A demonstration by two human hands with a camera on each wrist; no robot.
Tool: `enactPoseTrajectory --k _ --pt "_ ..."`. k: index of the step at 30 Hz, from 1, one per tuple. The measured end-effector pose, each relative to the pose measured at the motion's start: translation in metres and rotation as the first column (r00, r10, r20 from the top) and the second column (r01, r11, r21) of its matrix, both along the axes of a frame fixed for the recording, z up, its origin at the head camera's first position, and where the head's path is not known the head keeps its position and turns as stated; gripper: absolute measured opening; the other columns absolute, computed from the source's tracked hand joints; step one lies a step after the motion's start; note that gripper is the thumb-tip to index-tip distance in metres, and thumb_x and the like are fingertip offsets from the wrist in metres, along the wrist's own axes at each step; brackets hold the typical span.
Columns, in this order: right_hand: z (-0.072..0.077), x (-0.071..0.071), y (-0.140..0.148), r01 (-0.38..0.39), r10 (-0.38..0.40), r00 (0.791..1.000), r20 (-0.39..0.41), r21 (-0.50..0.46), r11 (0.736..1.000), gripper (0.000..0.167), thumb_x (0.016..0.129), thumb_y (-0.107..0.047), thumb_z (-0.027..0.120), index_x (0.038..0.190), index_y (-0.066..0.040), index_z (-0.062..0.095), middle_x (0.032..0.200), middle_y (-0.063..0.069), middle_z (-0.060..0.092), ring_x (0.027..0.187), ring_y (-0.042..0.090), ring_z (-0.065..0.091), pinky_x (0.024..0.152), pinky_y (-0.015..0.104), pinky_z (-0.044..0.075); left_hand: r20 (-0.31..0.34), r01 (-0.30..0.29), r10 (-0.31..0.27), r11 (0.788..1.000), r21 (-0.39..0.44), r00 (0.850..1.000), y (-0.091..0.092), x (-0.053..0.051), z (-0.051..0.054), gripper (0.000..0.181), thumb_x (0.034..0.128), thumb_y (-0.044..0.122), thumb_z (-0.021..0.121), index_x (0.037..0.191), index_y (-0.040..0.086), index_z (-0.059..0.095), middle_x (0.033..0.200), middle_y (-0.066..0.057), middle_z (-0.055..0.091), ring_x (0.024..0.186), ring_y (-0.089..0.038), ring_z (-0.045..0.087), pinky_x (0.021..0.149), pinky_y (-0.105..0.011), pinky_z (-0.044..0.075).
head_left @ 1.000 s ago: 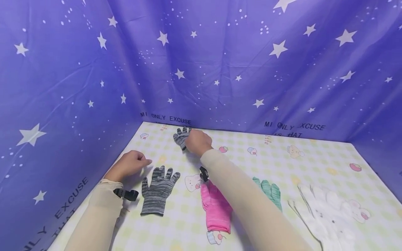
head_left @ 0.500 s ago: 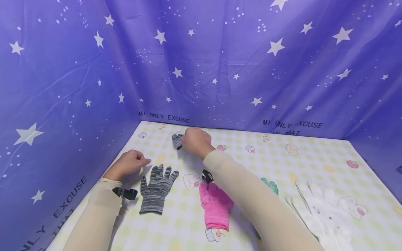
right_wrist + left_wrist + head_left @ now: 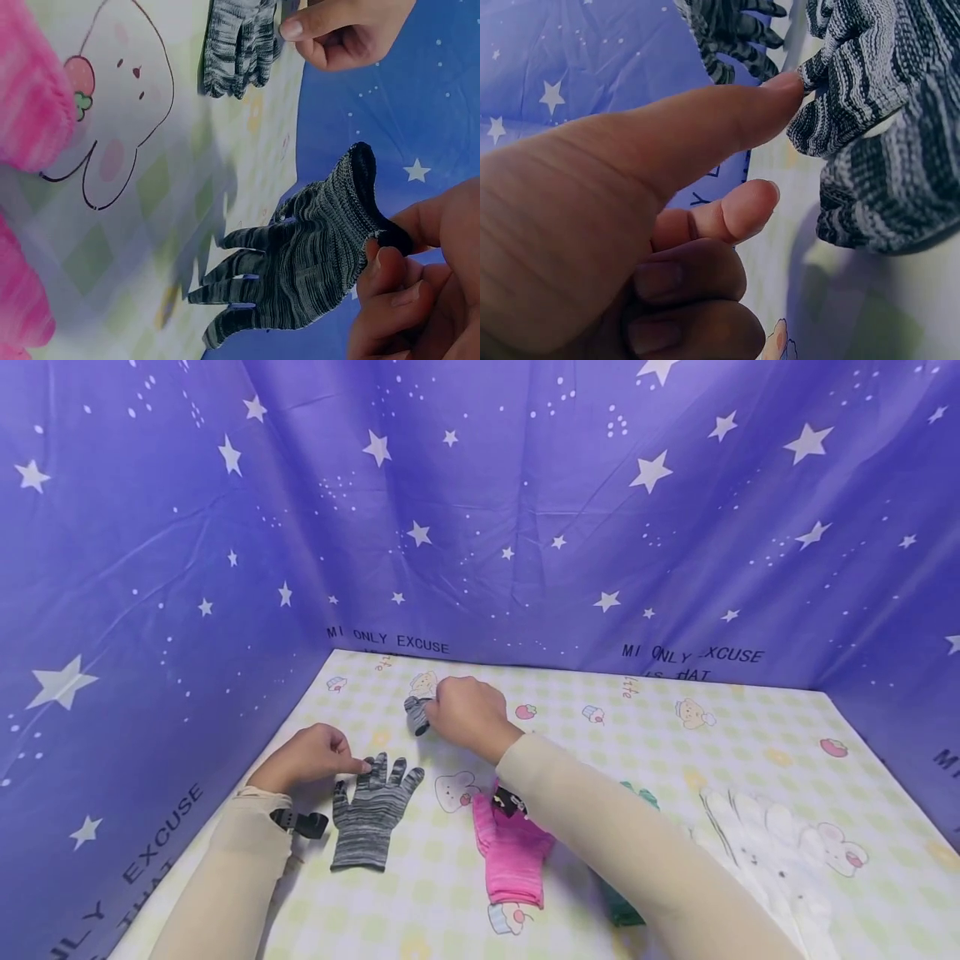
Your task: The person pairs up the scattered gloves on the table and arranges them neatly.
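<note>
In the head view my right hand (image 3: pixel 472 714) is near the back left of the table. The right wrist view shows it pinching the cuff of a grey-black striped knit glove (image 3: pixel 300 255), whose fingers hang spread above the cloth. A matching striped glove (image 3: pixel 367 827) lies flat on the table with its fingers pointing away from me. My left hand (image 3: pixel 307 758) is at that glove's fingertips. In the left wrist view my left thumb (image 3: pixel 772 97) meets a fingertip of the lying glove, with the index finger apart below and the other fingers curled.
Pink gloves (image 3: pixel 517 860) lie right of the striped one. A green glove (image 3: pixel 622 906) is partly hidden under my right forearm. White gloves (image 3: pixel 780 860) lie at the right. A starry purple curtain (image 3: pixel 510 510) stands behind the checked tablecloth (image 3: pixel 570 760).
My right hand has lifted the far striped glove and brought it slightly nearer to me. My left hand has moved right, onto the lying glove's fingertips.
</note>
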State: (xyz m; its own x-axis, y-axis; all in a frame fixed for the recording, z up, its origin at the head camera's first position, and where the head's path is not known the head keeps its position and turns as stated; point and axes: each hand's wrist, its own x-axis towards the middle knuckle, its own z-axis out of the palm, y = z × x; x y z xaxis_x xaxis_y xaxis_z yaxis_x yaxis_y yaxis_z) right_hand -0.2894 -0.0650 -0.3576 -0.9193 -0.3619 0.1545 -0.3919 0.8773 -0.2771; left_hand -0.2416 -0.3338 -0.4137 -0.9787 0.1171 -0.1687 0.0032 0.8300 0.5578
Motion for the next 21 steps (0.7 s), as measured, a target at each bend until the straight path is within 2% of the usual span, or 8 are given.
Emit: enactPoseTrajectory --k 5,9,21 --pt "0.002 0.008 0.005 0.005 -0.005 1.0 -0.006 -0.005 1.0 0.033 0.094 -0.036 0.057 0.065 -0.021 0.055 0.059 -0.003 0.053 0.06 0.018 0.055 0.051 0.038 0.043 0.004 0.037 -0.037 0.999 -0.006 0.999 0.004 0.002 0.001 0.038 0.0755 0.04 0.09 0.069 0.013 0.064 0.069 0.003 0.059 0.061 -0.016 0.049 0.058 -0.031 0.04" --pt "0.002 0.016 0.008 -0.011 0.011 1.0 0.019 -0.006 1.0 0.034 0.094 -0.036 0.058 0.063 -0.021 0.054 0.056 -0.005 0.049 0.057 0.017 0.052 0.05 0.037 0.04 -0.009 0.058 -0.059 0.998 -0.029 0.998 0.005 0.003 0.0 0.036 0.0734 0.039 0.091 0.071 0.012 0.066 0.074 0.001 0.065 0.066 -0.017 0.055 0.063 -0.031 0.044" --pt "-0.011 0.045 0.023 -0.072 0.074 0.997 0.028 -0.041 0.997 0.045 0.09 -0.035 0.062 0.052 -0.024 0.04 0.045 -0.012 0.029 0.046 0.01 0.037 0.041 0.029 0.025 -0.026 0.006 -0.008 0.998 -0.057 1.0 0.0 0.004 0.001 0.031 0.0731 0.033 0.091 0.074 0.012 0.069 0.076 0.001 0.067 0.068 -0.018 0.057 0.062 -0.032 0.045"
